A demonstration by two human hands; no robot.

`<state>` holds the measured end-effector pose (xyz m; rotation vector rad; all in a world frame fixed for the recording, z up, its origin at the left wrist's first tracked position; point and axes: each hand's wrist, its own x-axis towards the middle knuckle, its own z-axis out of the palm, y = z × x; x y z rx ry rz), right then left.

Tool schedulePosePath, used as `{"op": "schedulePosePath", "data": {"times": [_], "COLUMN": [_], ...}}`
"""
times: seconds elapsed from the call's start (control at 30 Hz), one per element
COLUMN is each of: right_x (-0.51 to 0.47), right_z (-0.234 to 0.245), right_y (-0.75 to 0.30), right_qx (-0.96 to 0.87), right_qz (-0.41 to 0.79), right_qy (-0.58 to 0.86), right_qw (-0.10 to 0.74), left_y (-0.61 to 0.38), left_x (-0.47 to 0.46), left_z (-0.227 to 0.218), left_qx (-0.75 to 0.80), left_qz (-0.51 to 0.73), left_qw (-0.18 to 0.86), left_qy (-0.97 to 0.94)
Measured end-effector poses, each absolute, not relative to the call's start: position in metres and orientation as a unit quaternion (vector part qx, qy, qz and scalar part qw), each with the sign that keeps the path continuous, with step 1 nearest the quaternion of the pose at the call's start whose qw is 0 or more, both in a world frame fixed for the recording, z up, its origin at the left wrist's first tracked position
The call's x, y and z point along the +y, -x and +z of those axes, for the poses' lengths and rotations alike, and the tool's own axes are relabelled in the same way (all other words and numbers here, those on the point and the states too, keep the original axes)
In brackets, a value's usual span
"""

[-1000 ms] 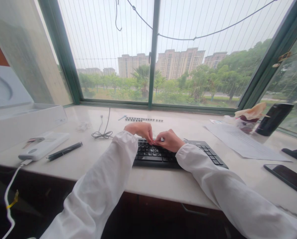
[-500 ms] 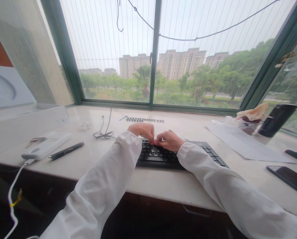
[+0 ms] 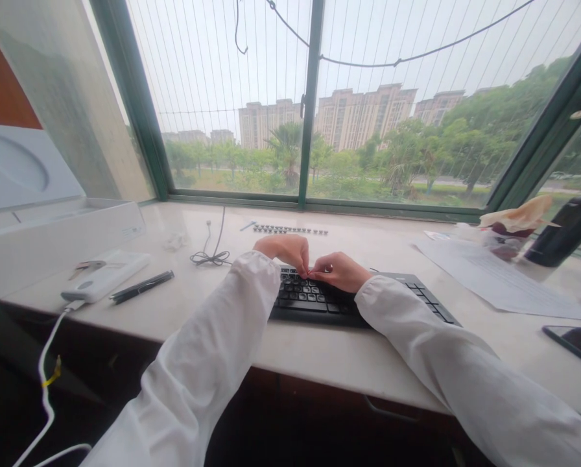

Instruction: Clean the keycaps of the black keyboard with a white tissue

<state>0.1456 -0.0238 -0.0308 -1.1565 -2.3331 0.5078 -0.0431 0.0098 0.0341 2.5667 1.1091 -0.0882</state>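
A black keyboard (image 3: 310, 305) lies on the white counter; several of its keys on the left side show bare, pale sockets without caps. My left hand (image 3: 286, 251) arches over its upper rows, bent at the wrist, fingers pinched downward. My right hand (image 3: 342, 271) comes in from the right with thumb and fingers closed together, its tips meeting those of the left. A tiny reddish spot shows between the fingertips, too small to name. Behind the hands, small dark keycaps (image 3: 290, 230) stand in rows beside a thin blue strip (image 3: 248, 226).
On the left are a coiled cable (image 3: 210, 258), a pen (image 3: 142, 287), a white power bank (image 3: 108, 275) with keys on it and an open white box (image 3: 61, 240). Papers (image 3: 495, 272), a phone (image 3: 575, 344) and a dark cylinder (image 3: 565, 230) sit on the right.
The view has shifted, so everything appears slightly further right. Both hands stay pinched together over the keyboard, with less red showing between the fingertips.
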Motion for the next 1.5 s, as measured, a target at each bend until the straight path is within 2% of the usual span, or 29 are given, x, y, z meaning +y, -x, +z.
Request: {"op": "schedulePosePath", "data": {"times": [0.23, 0.43, 0.8, 1.33, 1.5], "right_x": [-0.0263, -0.0272, -0.0278, -0.0253, -0.0254], "right_z": [-0.0329, -0.0325, -0.0274, -0.0341, -0.0334], "right_y": [-0.1463, -0.1478, -0.1467, -0.1448, -0.145], "right_qx": [-0.866, -0.838, -0.822, -0.847, -0.835], "right_qz": [0.143, 0.211, 0.238, 0.166, 0.209], "right_qy": [0.401, 0.431, 0.46, 0.423, 0.435], "right_qw": [0.262, 0.26, 0.238, 0.276, 0.265], "left_y": [0.0419, 0.0444, 0.0458, 0.0446, 0.0432], "left_x": [0.0073, 0.0074, 0.0096, 0.0085, 0.007], "left_z": [0.0356, 0.0365, 0.0362, 0.0363, 0.0353], "left_qx": [0.387, 0.383, 0.382, 0.372, 0.376], "left_qz": [-0.03, -0.034, -0.042, -0.034, -0.026], "left_qw": [0.16, 0.172, 0.165, 0.146, 0.143], "left_qy": [-0.907, -0.907, -0.908, -0.916, -0.915]}}
